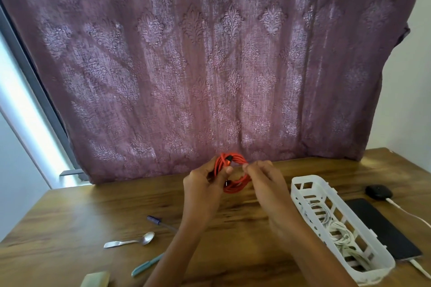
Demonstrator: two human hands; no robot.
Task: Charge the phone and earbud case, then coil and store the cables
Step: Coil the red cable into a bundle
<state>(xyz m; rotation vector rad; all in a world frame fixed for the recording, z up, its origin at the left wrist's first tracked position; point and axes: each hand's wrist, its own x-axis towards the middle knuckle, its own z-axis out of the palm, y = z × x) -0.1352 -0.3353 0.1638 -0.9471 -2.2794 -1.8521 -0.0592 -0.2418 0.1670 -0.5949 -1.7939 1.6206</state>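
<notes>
A red cable, wound into a coil, is held up over the wooden table near the curtain. My left hand grips the coil's left side, thumb across the strands. My right hand pinches its right side. At the right lies a black phone with a white cable at its near end. A black earbud case sits beyond it, with another white cable plugged in. A white slotted basket holds coiled white cables.
A metal spoon, a dark pen, a teal pen and a pale block lie on the table's near left. A purple patterned curtain hangs behind the table. The basket stands between my right arm and the phone.
</notes>
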